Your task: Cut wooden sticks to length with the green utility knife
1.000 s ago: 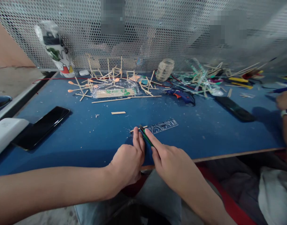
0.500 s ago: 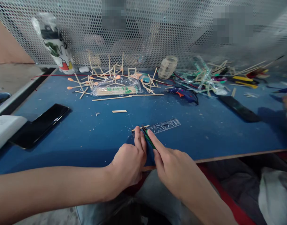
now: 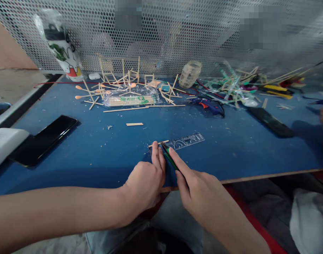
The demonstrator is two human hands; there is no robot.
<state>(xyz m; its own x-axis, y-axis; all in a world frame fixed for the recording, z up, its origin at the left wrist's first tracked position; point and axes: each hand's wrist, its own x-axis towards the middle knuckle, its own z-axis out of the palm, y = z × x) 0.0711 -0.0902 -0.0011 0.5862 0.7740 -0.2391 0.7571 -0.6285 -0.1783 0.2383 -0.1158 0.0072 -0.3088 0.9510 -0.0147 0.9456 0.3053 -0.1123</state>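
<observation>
Left hand's [image 3: 147, 180] fingers hold together over the wooden stick [image 3: 165, 141] by the ruler [image 3: 189, 141], pinch unclear; right hand's [image 3: 200, 188] fingers grip the green craft knife [image 3: 172, 160]. Short pieces [image 3: 135, 124] lie ready; this cut looks unfinished.

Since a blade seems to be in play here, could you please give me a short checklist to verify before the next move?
1. Thin stick held down: ok, the left hand's fingers press on it.
2. Green cutter gripped: ok, in the right hand, index finger along it.
3. Left fingers clear of the cutter's tip: not ok, they look very close.
4. Cutting edge sound: cannot tell, too small.
5. Blue glue gun away from both hands: ok, farther back.
</observation>
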